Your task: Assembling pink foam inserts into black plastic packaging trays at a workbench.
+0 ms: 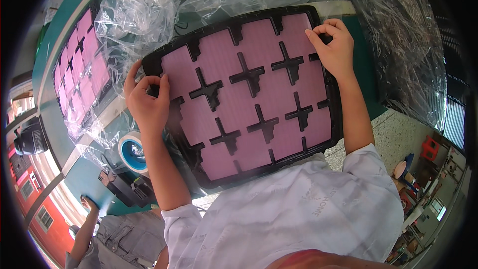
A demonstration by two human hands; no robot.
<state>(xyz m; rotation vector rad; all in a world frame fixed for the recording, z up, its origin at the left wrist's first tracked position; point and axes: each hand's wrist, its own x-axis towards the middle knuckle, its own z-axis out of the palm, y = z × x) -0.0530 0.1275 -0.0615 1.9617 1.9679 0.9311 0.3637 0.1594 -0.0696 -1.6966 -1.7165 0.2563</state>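
Tilted in front of my body is a black plastic tray (336, 114) with raised cross-shaped dividers. Flat pink pieces (219, 72) fill its compartments. My left hand (147, 102) is closed on the tray's left edge, its thumb over the rim and its fingers curled at the outer side. At the far right corner my right hand (334, 47) pinches the rim between thumb and fingers. Parts of the fingers behind the rim are hidden. The tray's near edge lies close to my white shirt.
Crumpled clear plastic bags (144, 10) cover the far table; another clear bag (403, 45) lies right. A second pink-filled tray (82, 69) sits far left under plastic. Left of my forearm are a tape roll (133, 153) and a black tape dispenser (119, 188). Another person's hand (89, 203) rests lower left.
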